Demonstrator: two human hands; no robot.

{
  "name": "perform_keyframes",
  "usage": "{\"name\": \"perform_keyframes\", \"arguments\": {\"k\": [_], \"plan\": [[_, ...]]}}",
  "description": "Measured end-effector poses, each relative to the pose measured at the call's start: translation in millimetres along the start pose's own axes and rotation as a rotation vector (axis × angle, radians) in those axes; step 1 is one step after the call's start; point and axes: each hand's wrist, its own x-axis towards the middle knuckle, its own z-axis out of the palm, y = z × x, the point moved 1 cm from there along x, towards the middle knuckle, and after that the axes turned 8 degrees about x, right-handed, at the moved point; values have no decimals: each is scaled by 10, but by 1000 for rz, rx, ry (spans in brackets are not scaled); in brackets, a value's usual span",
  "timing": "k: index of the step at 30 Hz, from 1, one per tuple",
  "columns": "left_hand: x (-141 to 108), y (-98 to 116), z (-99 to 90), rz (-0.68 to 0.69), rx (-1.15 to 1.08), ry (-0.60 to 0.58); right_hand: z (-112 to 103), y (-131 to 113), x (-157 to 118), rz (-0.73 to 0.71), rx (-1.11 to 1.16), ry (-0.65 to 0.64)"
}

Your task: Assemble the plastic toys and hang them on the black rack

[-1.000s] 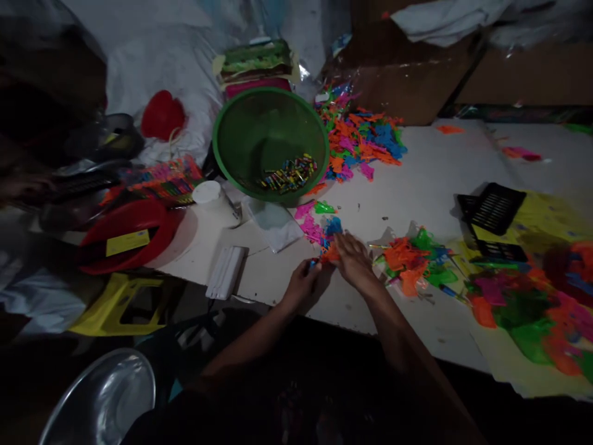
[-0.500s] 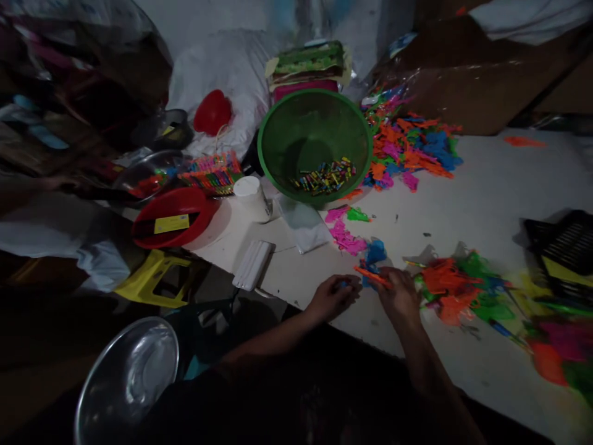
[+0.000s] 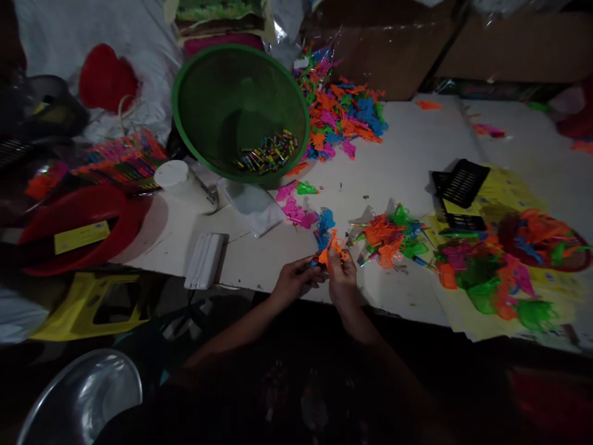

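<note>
In the head view, the right hand grips a bright orange, thin-framed plastic piece near the front edge of the white, flat tabletop. Just beside it, the left hand has its fingers curled narrowly about a small blue object. Blue, irregular plastic pieces lie just beyond.

At a white table, a person's right hand grips an orange plastic toy, the left hand a small blue piece; beyond, a green basin of multicolored cylinders adjoins heaped plastic toys.
</note>
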Motion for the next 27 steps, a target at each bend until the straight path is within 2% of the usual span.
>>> {"name": "perform_keyframes", "arguments": {"k": [4, 9, 16, 18, 20, 22, 24, 26, 27], "plan": [[-18, 45, 15, -46, 39, -67, -5, -41, -29, 39, 35, 6], [-11, 28, 11, -57, 110, -95, -30, -85, -96, 4, -153, 38], [-101, -50, 9, 96, 420, -107, -43, -21, -222, -54, -309, 103], [-87, -76, 27, 102, 468, -169, -90, -15, -157, -5, -323, 84], [-27, -69, 31, 117, 498, -212, -184, -60, -16, 21, -375, 11], [86, 4, -13, 168, 538, -158, -322, -157, 166, -67, -549, -18], [257, 168, -127, 232, 602, -20, -480, -255, 336, -260, -843, 95], [492, 424, -306, 280, 719, 137, -618, -280, 468, -451, -1135, 225], [632, 582, -413, 302, 806, 215, -674, -254, 528, -519, -1245, 233]]}}
